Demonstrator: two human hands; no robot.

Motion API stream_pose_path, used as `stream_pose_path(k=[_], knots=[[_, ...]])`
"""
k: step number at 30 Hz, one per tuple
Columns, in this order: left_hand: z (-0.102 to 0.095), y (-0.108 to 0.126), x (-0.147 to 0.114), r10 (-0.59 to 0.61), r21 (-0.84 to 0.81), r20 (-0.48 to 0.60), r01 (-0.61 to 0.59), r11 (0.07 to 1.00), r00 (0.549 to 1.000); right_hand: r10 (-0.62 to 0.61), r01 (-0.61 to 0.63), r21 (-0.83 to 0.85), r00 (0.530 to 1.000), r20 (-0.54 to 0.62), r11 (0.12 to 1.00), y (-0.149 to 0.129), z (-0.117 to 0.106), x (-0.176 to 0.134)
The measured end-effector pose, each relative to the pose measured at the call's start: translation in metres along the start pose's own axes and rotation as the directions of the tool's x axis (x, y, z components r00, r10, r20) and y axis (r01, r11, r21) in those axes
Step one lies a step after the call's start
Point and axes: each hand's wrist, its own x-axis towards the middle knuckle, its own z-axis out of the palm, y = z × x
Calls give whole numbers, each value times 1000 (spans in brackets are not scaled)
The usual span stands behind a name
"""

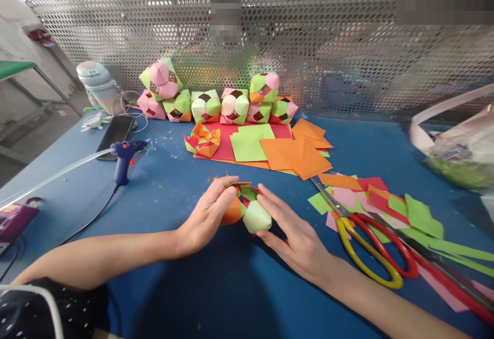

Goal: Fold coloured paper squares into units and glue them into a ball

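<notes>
Between my two hands is a folded paper ball (257, 217) with orange, pale green and red faces, close above the blue table (208, 287). My left hand (208, 213) wraps the ball's left side, thumb and fingers against the orange part. On the other side, my right hand (295, 231) presses its fingers along the upper right and its thumb low near the pale green face. The underside of the ball is hidden. Just beyond it lies a partly built orange and red paper piece (204, 141).
Finished paper balls (206, 106) line the perforated metal panel (173, 25). Orange squares (309, 158) and green sheets (252, 142) lie in front of them. Scissors (370, 249) and paper scraps (417, 213) are at right; a glue gun (123, 161), phone (116, 136) and bottle (100, 87) at left.
</notes>
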Motion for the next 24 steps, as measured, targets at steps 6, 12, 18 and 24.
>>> stream_pose_path(k=[6,12,18,24], knots=[[-1,1,-2,41,34,0,-41,999,999,-22,21,-21,1000,-15,1000,-1,0,1],[0,1,0,-4,35,30,3,999,1000,-28,28,6,1000,3,1000,-1,1,1],[2,-8,1,11,35,13,-12,999,1000,-24,23,22,999,30,999,-2,2,-1],[3,-14,2,23,24,31,-24,999,999,-37,37,2,999,10,999,-3,1,2]])
